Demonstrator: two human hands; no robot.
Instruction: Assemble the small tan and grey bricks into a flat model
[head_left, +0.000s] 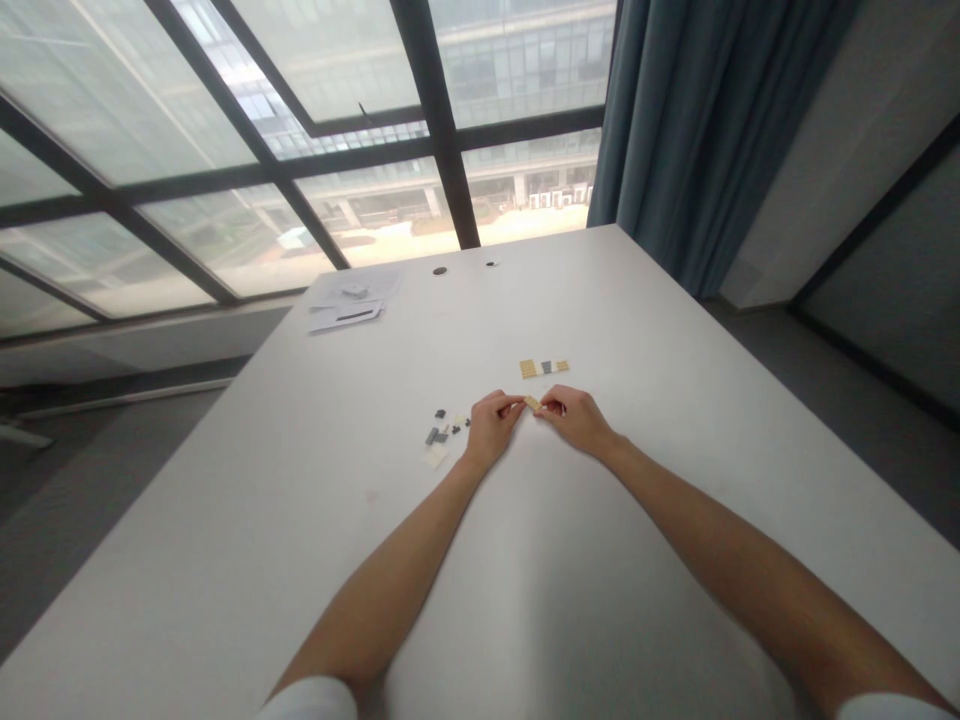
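Partway along, I judge: a tan-and-grey strip (529, 369) lies beyond the hands; loose grey and dark pieces (433, 436) beside the left hand (491, 425) remain unattached. The tan piece (532, 403) sits between both hands, pinched by left fingertips and the right hand (577, 415). It looks small, flat, oblong; surface detail probably studded, too small to confirm.

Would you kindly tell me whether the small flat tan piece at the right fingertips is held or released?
Held: the left hand and right hand pinch the small flat tan piece between them.
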